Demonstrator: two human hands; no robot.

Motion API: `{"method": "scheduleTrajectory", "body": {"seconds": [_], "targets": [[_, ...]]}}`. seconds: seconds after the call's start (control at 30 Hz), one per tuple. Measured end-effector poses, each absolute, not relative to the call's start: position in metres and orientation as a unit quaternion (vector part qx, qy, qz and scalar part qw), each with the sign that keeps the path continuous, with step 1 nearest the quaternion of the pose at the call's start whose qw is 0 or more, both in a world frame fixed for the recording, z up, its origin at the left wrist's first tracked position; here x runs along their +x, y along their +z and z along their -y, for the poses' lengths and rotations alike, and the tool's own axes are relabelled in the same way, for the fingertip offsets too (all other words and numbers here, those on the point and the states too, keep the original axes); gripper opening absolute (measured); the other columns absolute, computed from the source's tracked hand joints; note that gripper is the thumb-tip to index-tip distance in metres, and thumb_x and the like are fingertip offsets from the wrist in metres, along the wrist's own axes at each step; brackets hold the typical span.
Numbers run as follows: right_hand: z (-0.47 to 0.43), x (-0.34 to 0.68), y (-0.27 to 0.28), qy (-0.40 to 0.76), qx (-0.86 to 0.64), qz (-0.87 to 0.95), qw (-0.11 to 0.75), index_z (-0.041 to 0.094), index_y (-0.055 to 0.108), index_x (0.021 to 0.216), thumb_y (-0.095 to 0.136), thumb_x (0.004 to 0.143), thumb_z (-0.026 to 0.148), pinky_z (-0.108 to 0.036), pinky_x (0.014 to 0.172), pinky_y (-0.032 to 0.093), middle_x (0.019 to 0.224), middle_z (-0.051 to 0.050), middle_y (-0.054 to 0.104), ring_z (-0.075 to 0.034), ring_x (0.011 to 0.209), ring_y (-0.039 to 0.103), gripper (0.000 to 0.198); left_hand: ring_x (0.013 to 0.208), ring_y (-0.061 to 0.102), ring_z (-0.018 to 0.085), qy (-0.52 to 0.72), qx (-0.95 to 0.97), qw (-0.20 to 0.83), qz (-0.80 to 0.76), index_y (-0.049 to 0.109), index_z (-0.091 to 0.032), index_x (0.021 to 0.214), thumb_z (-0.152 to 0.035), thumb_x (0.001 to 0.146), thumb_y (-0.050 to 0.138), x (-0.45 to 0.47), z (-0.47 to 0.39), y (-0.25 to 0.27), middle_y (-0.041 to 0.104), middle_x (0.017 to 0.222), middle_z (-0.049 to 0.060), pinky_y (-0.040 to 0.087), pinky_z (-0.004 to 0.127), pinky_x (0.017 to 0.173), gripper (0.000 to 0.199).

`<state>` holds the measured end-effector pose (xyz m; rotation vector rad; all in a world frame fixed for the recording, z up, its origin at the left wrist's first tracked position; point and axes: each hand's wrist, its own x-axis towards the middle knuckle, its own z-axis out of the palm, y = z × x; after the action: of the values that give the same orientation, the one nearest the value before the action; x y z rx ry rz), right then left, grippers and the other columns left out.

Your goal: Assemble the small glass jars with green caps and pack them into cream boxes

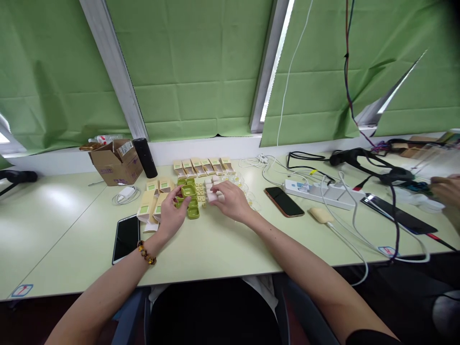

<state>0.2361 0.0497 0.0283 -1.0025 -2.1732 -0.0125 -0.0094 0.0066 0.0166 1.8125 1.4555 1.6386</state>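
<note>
My left hand (173,209) pinches a small green square container (189,190) between thumb and fingers, tilted so its hollow faces me. Other green containers (193,212) stand beneath and around it on the table. My right hand (230,200) reaches over a group of pale pinkish-white pieces (208,186), its fingertips closed on one pale piece (212,197). Between the two hands lie rows of small yellow pieces (200,190). Clear plastic pieces (250,195) lie beyond my right hand, partly hidden by it.
Folded cream cartons (203,166) line the back, with more cartons (147,205) at left. Phones lie at left (125,238) and right (283,201). A power strip (318,192) with cables, a cardboard box (117,163) and a black cylinder (145,158) stand around. Another person's hand (447,189) shows far right.
</note>
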Motion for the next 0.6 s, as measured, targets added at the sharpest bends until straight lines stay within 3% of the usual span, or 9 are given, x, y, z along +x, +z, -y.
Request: {"method": "scheduleTrajectory", "body": {"seconds": [0.23,0.6], "targets": [[-0.046,0.229,0.019,-0.039,-0.411,0.886,0.213,0.020,0.076,0.103,0.081,0.089,0.026,-0.040,0.093,0.039,0.104,-0.009,0.079,-0.029,0.115,0.061,0.016,0.097,0.066,0.020,0.567,0.635,0.134,-0.507,0.068,-0.021,0.135,-0.041,0.093,0.073,-0.009,-0.006,0.017,0.076,0.115,0.008,0.048,0.035,0.084,0.048],[-0.047,0.231,0.019,-0.051,-0.422,0.888,0.175,0.019,0.079,0.104,0.075,0.091,0.031,-0.040,0.091,0.034,0.102,-0.008,0.080,-0.029,0.111,0.059,0.018,0.096,0.068,0.021,0.565,0.646,0.119,-0.499,0.069,-0.022,0.133,-0.041,0.093,0.072,-0.007,-0.004,0.017,0.077,0.116,0.008,0.050,0.035,0.083,0.044]]}}
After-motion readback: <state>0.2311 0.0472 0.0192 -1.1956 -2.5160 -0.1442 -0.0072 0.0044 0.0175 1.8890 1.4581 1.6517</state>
